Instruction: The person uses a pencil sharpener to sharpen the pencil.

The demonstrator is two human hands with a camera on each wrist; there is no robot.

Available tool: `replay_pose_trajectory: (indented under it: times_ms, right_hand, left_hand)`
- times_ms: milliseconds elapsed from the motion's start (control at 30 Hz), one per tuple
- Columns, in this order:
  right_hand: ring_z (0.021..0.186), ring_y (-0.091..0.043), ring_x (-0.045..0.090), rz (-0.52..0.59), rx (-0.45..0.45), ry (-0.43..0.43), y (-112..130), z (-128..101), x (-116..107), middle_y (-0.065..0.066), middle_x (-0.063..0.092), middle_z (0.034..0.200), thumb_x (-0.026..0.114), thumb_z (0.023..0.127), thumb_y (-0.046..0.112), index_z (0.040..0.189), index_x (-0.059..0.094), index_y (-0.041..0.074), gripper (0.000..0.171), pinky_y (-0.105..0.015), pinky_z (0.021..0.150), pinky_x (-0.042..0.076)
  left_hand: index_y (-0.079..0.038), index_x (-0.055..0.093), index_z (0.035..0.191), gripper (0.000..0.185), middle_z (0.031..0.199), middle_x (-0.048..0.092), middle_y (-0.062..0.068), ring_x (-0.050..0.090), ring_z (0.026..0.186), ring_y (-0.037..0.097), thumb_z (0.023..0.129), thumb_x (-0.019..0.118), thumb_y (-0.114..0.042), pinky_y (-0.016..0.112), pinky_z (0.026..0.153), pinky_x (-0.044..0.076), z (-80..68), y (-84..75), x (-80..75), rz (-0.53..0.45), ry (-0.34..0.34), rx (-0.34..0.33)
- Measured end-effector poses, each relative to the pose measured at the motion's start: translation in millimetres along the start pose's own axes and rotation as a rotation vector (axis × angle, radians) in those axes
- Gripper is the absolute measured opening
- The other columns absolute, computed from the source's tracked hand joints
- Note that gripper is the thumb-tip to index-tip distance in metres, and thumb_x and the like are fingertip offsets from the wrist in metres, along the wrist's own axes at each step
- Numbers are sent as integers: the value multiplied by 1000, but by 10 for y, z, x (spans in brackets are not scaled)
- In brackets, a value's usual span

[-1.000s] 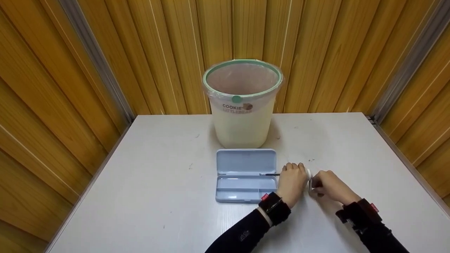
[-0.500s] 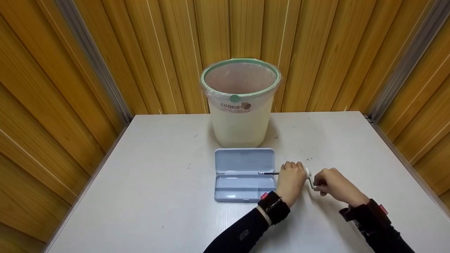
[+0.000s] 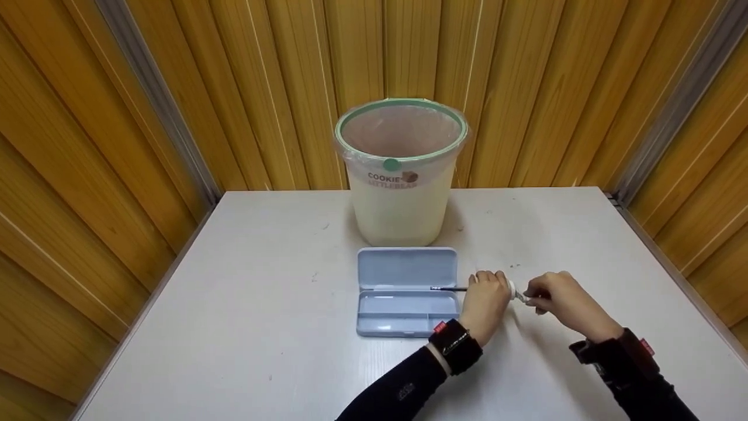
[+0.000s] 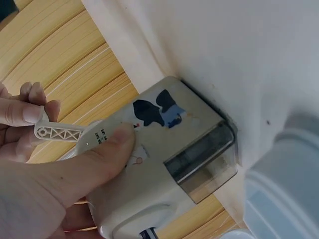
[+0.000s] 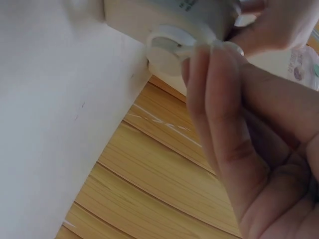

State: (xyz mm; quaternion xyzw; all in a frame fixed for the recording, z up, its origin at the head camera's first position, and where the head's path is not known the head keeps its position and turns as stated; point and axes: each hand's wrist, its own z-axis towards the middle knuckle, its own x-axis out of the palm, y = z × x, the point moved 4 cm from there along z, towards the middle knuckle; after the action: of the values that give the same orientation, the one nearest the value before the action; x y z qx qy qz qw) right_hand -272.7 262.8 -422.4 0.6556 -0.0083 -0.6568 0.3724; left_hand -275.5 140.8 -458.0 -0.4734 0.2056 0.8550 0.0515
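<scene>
My left hand (image 3: 486, 304) grips a white crank pencil sharpener (image 4: 149, 189) on the table, its thumb lying across the printed top. A clear shavings drawer (image 4: 212, 164) shows at one end of the body. My right hand (image 3: 565, 304) pinches the knob of the crank (image 4: 60, 132) between thumb and fingers. Out of the sharpener's other side sticks a dark pencil (image 3: 449, 289), pointing left over the hinge side of the pencil case. That light blue pencil case (image 3: 407, 269) lies with its lid back, left of the left hand. The pencil's tip is hidden inside the sharpener.
Behind the pencil case stands a cream bin (image 3: 400, 210) with a green rim and a clear liner. All of this is on a white table (image 3: 280, 304), with wood-patterned walls (image 3: 292, 88) at the back and sides.
The crank has swung from pointing toward the person to pointing more to the right, the right hand moving rightward with it. The left hand and sharpener stay about where they were.
</scene>
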Motion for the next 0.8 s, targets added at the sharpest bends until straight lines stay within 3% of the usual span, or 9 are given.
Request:
replay_pose_trajectory:
  times_ms: [267, 467, 800]
  right_hand:
    - [57, -1, 53, -34, -5, -39, 19, 52, -68, 0, 66, 63, 71, 80, -5, 75, 71, 4, 10, -20, 52, 44]
    - [58, -3, 56, -36, 16, -68, 18, 48, -72, -1, 68, 68, 72, 81, -3, 77, 71, 4, 8, -20, 54, 46]
    - [60, -11, 64, -71, 33, -184, 8, 53, -66, -11, 73, 76, 71, 80, -6, 79, 70, -1, 5, -21, 55, 50]
  left_hand:
    - [-18, 67, 103, 13, 93, 71, -6, 64, 86, 7, 92, 60, -21, 21, 81, 55, 18, 10, 20, -20, 10, 7]
    - [-19, 66, 97, 11, 87, 69, -7, 62, 80, 7, 92, 57, -21, 22, 78, 55, 30, 23, 19, -21, -44, 6]
    - [-18, 67, 101, 13, 89, 70, -6, 64, 81, 8, 91, 59, -20, 22, 79, 56, 33, 12, 22, -57, 9, 33]
